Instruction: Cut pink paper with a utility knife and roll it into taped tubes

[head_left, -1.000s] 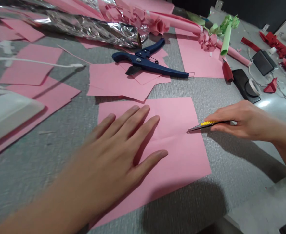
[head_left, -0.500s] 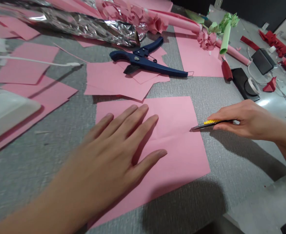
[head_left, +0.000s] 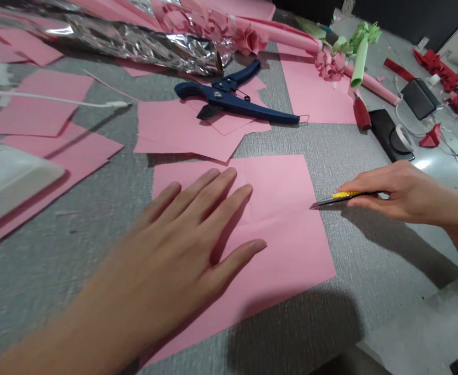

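"On the grey table (head_left: 104,200), why is the left hand (head_left: 174,245) spread so wide over the pink sheet (head_left: 287,239)?"

"Probably to pin it. The palm lies flat across its left side, fingers parted, gripping nothing."

"And the right hand (head_left: 396,191)?"

"Well apart from the left, it pinches a craft knife (head_left: 342,196), held low, blade tip just inside the sheet's right edge. A faint line runs there; crease or cut, I can't tell."

"Why is the blue cutter (head_left: 232,100) lying beyond?"

"It rests on pink offcuts (head_left: 182,130), likely to leave the knife room."
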A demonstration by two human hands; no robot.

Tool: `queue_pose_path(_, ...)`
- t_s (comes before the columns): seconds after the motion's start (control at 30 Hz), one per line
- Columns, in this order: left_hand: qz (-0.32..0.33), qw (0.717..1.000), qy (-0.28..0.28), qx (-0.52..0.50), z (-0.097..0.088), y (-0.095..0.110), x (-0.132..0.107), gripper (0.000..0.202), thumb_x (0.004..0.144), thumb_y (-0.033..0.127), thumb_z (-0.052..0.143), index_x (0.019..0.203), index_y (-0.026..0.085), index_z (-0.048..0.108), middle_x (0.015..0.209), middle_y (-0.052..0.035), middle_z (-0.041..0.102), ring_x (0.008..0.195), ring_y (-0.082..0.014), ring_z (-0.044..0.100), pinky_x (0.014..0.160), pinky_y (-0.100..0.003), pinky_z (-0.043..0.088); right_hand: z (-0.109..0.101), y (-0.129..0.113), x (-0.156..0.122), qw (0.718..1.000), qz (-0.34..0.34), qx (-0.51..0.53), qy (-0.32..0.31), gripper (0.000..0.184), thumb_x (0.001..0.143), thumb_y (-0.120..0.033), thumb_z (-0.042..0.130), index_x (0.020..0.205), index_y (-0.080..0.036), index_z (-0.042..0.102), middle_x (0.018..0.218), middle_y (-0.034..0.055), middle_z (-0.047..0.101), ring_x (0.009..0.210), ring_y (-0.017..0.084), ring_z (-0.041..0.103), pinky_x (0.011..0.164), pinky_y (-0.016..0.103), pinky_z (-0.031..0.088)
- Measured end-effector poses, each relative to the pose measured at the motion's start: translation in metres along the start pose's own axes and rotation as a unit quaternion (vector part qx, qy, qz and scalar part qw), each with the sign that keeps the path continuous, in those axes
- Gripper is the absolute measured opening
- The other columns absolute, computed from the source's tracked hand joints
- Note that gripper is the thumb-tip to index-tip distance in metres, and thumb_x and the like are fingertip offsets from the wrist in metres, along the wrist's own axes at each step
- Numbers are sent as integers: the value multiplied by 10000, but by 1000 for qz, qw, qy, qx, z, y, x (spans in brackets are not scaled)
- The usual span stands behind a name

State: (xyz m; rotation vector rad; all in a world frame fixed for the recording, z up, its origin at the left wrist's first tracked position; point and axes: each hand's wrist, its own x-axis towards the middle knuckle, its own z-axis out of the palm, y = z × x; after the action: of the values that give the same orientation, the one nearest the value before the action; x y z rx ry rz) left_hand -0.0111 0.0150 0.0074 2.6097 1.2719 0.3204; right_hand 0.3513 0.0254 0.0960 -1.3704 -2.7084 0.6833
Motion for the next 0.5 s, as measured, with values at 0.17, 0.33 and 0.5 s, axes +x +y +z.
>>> queue_pose_path(0.17, -4, 1000, 0, -1, 0, 1, 0, 717, 1056, 699, 391, 1623, 270, 482, 1767, -152, 437, 1638, -434, 389, 1312, -707, 323, 0, 2, -3, 1000, 7, -9, 4, 296, 1110, -414, 602, 1261, -307, 834, 1040, 52, 866, 724, 222, 734, 642, 339, 480)
queue_pose_path(0.33, -5, 1000, 1, 1, 2, 1, -1, 714, 1059, 688, 400, 1635, 271, 457, 1783, -157, 409, 1659, -414, 358, 1328, -699, 297, 0, 4, -6, 1000, 12, -10, 9, 301, 1109, -435, 605, 1265, -318, 835, 1055, 50, 868, 745, 228, 750, 646, 339, 490)
queue_pose_path(0.5, -4, 1000, 5, 8, 3, 2, 0, 720, 1066, 687, 384, 1641, 259, 450, 1785, -159, 403, 1655, -422, 363, 1325, -702, 302, -1, 5, -8, 1000, 14, -8, 8, 301, 1109, -430, 610, 1267, -307, 835, 1063, 54, 871, 745, 228, 752, 640, 339, 486)
